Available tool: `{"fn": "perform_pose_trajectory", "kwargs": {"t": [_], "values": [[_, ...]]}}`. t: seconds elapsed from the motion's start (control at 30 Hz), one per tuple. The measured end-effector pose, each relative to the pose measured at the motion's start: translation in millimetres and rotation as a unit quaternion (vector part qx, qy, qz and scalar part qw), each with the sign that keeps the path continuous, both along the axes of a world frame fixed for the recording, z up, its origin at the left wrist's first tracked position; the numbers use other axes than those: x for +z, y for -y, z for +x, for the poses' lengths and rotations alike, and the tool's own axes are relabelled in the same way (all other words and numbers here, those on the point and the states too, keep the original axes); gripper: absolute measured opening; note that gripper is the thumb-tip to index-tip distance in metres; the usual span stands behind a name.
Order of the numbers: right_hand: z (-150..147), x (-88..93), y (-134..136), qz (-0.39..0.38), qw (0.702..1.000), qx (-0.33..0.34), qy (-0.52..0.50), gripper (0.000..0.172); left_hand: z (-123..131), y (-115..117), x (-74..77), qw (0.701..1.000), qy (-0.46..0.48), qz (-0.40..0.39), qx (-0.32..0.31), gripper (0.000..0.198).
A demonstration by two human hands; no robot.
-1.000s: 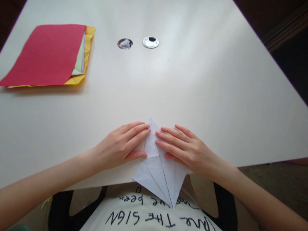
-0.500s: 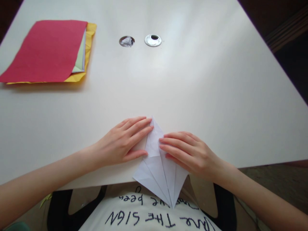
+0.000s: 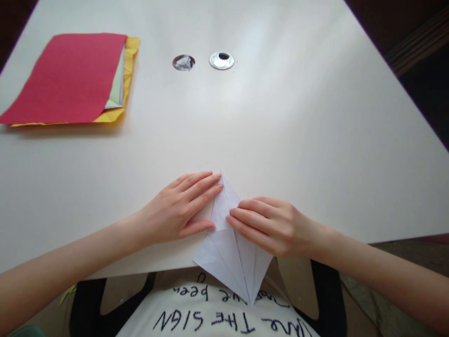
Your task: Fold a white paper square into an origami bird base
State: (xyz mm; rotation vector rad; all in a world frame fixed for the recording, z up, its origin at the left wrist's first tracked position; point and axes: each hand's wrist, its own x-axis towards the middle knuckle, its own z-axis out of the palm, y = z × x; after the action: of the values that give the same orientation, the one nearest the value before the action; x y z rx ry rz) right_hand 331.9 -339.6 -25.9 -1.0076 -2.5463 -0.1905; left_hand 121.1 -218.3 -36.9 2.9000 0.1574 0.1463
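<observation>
A folded white sheet of paper, creased into a pointed kite shape, lies at the table's near edge, its lower tip jutting out over my shirt. My left hand rests flat with fingers stretched, the fingertips on the paper's upper left edge and the thumb on its left side. My right hand has its fingers bunched together on the paper's right part, the fingertips at the middle crease. Whether it pinches a flap or only presses is hard to make out.
On the white table, a stack of coloured paper with a red sheet on top and a yellow one under it lies at the far left. Two round holes sit further back, one with a silver rim. Black chair arms flank my body.
My right hand's fingers have drawn together and slid slightly left and down to the middle crease. The left hand stays in place on the paper.
</observation>
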Motion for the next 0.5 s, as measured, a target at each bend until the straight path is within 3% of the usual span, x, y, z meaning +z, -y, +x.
{"fn": "perform_pose_trajectory", "kwargs": {"t": [0.2, 0.5], "values": [[-1.1, -8.0, -1.4, 0.018, 0.999, 0.029, 0.004, 0.01, -0.1, -0.2, -0.1, 1.0, -0.005, -0.003, 0.002, 0.061], [0.6, -6.7, -1.0, 0.038, 0.999, 0.024, 0.001, 0.017, 7.6, -13.6, -1.7, 0.999, -0.018, -0.024, -0.027, 0.065]]}}
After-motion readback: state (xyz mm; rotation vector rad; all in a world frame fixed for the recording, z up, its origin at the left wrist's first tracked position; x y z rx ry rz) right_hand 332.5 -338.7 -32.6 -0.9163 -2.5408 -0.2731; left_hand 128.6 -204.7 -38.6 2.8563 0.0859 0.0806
